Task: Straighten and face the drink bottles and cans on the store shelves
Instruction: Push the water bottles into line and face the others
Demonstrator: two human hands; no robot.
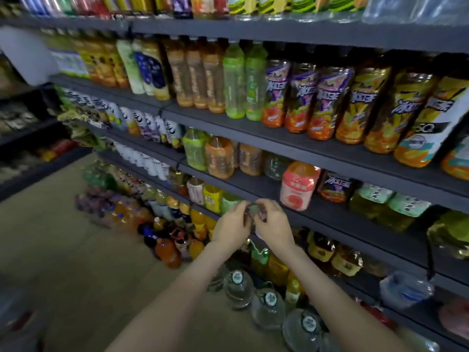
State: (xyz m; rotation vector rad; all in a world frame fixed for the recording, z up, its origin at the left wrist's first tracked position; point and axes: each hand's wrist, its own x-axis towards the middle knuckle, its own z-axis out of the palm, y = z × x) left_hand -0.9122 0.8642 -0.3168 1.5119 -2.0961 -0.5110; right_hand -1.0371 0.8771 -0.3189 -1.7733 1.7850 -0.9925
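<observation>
Dark grey store shelving (317, 151), tier on tier of drink bottles, viewed from above, with tan floor (55, 250) to the left. Two bare forearms stretched toward the shelves. Left hand (232, 224) and right hand (272, 223) close together, just in front of a middle tier's front edge. Pinched between them, a small item (251, 212), gripped from either side by the curled fingers of both hands. Too blurred to tell bottle from can.

Just right of the hands and slightly above, a pink-labelled bottle (298, 186), upright, set forward near the shelf lip and apart from the row behind. Farther left, an orange bottle (219, 158) touching or nearly touching a green bottle (195, 148), both upright. Farther right along the shelving, mint-labelled bottles (375, 199), side by side.

One tier higher, a row of purple-and-orange bottles (299, 97), labels outward, flanked by yellow-labelled bottles (360, 107) on the right and pale green bottles (234, 82) on the left.

At the foot of the shelving, large clear water bottles (238, 288) with green-and-white tops, standing on the floor directly beneath the forearms. To their left, a cluster of orange and dark soft-drink bottles (167, 252), also on the floor, packed close against the lowest tier.
</observation>
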